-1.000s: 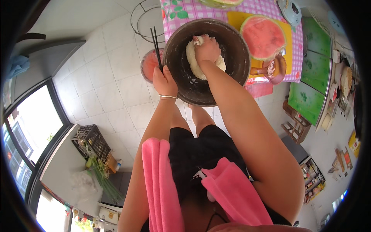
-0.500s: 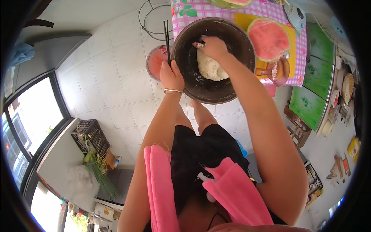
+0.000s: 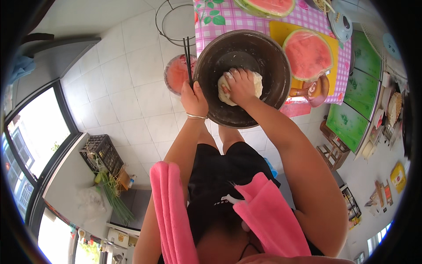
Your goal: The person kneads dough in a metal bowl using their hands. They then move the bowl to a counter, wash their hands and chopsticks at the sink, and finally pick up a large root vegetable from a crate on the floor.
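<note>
A wide dark brown basin (image 3: 273, 66) stands at the edge of the table, with flour smears on its inner wall. In its lower middle lies a pale lump of dough (image 3: 222, 93), and my right hand (image 3: 241, 88) presses down on it with bent fingers digging in. My left hand (image 3: 194, 100) is closed at the basin's left rim. It clasps a pair of dark chopsticks (image 3: 188, 64), which point up and away from me; the thumb lies against the rim.
Right of the basin, a cut watermelon half (image 3: 308, 55) rests on a yellow board (image 3: 278, 31). A brown wooden-looking bowl (image 3: 321, 90) sits below it on the checked tablecloth (image 3: 209, 31). Left of the basin, lower down, is a container with pinkish contents (image 3: 175, 75).
My right hand has come nearer to me and now presses the middle of the dough, which looks flatter and rounder. The basin and table sit slightly lower in the picture. My left hand keeps its hold.
</note>
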Available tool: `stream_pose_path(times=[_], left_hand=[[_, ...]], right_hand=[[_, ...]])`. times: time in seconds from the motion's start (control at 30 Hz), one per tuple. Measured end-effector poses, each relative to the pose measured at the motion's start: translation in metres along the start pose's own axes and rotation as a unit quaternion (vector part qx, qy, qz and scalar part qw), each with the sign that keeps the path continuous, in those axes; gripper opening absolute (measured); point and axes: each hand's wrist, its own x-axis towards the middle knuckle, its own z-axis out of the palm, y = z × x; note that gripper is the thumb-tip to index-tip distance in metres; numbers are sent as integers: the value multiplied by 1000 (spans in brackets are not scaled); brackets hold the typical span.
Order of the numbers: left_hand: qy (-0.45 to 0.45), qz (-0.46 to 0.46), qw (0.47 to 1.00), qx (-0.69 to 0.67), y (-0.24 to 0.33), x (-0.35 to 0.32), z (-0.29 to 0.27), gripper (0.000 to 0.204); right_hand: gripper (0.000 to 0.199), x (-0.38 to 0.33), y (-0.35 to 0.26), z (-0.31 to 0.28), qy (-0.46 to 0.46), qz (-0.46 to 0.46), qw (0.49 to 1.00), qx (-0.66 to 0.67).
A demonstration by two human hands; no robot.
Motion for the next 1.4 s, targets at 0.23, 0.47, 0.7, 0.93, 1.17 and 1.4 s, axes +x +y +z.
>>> stream_pose_path(times=[0.23, 0.47, 0.7, 0.93, 1.17, 1.4], left_hand=[[55, 63, 996, 14, -6, 0, 4, 25], [9, 20, 999, 32, 2, 3, 2, 28], [26, 17, 999, 36, 1, 3, 2, 27], [11, 23, 999, 21, 5, 0, -1, 25], [39, 45, 998, 25, 2, 1, -1, 23], [2, 14, 999, 34, 9, 4, 0, 27]], right_hand=[[28, 53, 12, 13, -7, 7, 1000, 28], [38, 64, 14, -11, -12, 40, 997, 65], [39, -16, 4, -85, -119, 8, 987, 104], [47, 13, 9, -4, -74, -64, 995, -2], [34, 68, 18, 10, -89, -62, 994, 11], [35, 54, 14, -27, -74, -26, 996, 39]])
